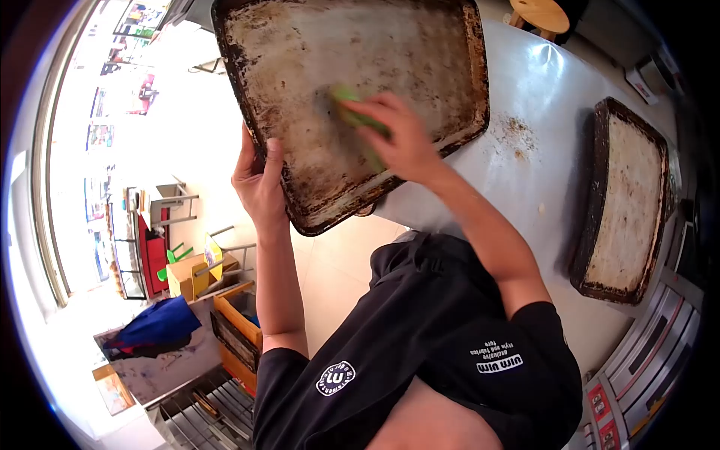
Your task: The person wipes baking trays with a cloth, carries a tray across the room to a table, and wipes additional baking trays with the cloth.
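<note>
One stained baking tray [360, 67], head view, at the left end of the metal bench [551, 176]; left hand [260, 180] clamps its rim, thumb uppermost. One green hand tool [360, 114], motion-blurred, against the tray's face, gripped in the fingers of the right hand [405, 142]. Brown crumbs [517, 137], scattered on bench. One second baking tray [628, 202], dark-rimmed, lying at right.

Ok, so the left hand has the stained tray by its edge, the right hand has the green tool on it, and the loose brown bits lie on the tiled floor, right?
Not quite: the head view shows the loose brown bits on the metal table, not the floor. The rest stands.
</note>
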Tool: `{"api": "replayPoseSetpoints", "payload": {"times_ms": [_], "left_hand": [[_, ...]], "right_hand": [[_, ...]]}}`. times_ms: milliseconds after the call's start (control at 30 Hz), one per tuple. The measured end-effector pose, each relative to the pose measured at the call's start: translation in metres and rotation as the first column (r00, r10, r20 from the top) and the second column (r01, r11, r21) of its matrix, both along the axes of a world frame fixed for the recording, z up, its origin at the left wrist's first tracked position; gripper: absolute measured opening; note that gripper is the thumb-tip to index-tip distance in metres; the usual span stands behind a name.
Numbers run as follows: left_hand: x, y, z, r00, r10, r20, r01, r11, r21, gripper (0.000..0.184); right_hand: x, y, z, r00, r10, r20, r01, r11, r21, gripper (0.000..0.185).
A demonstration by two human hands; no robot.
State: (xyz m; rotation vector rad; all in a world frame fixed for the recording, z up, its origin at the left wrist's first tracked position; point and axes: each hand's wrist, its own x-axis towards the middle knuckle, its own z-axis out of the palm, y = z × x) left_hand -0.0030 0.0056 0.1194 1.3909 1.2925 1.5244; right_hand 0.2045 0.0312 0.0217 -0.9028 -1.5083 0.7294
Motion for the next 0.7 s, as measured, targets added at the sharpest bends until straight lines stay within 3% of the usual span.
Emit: {"api": "replayPoseSetpoints", "payload": {"times_ms": [100,200,233,300,400,433,467,533,567,600,700], "left_hand": [[0.007,-0.002,0.000,0.999,-0.034,-0.024,0.035,0.999,0.041,0.053],[0.013,-0.004,0.008,0.997,-0.042,-0.063,0.043,0.999,0.015,0.053],[0.016,-0.005,0.009,0.997,-0.026,-0.079,0.027,1.000,0.012,0.053],[0.020,-0.005,0.012,0.993,-0.007,-0.120,0.008,1.000,0.006,0.053],[0.015,-0.005,0.007,0.994,0.004,-0.111,-0.004,1.000,0.003,0.052],[0.014,-0.008,0.004,0.995,0.012,-0.099,-0.012,1.000,0.008,0.052],[0.010,-0.012,0.000,0.992,0.012,-0.128,-0.012,1.000,0.001,0.051],[0.002,-0.015,-0.004,0.984,0.036,-0.172,-0.034,0.999,0.019,0.051],[0.004,-0.017,-0.002,0.980,0.033,-0.197,-0.019,0.997,0.068,0.051],[0.001,-0.019,-0.002,0.977,0.028,-0.211,-0.009,0.996,0.088,0.051],[-0.009,-0.017,-0.003,0.990,0.023,-0.138,-0.021,1.000,0.019,0.052]], "right_hand": [[-0.056,0.009,0.028,0.997,0.030,-0.072,-0.019,0.987,0.159,0.053],[-0.085,-0.039,0.035,0.990,0.039,-0.133,-0.029,0.997,0.078,0.054],[-0.079,-0.053,0.035,0.990,0.129,-0.064,-0.126,0.991,0.049,0.055],[-0.074,-0.082,0.011,0.937,0.245,0.248,-0.247,0.969,-0.021,0.045],[-0.054,-0.075,-0.013,0.734,0.248,0.632,-0.293,0.956,-0.034,0.037],[-0.032,-0.067,-0.037,0.845,0.132,0.518,-0.194,0.979,0.067,0.025],[0.004,-0.054,-0.060,0.747,0.169,0.643,-0.163,0.984,-0.069,0.024],[0.084,-0.023,-0.199,0.660,-0.123,0.741,0.211,0.977,-0.026,0.028],[0.125,-0.022,-0.232,0.655,-0.077,0.751,0.379,0.894,-0.240,0.038],[0.154,-0.019,-0.226,0.731,0.104,0.675,0.386,0.752,-0.534,0.051],[0.123,-0.028,-0.152,0.895,-0.247,0.370,0.328,0.928,-0.174,0.058]]}}
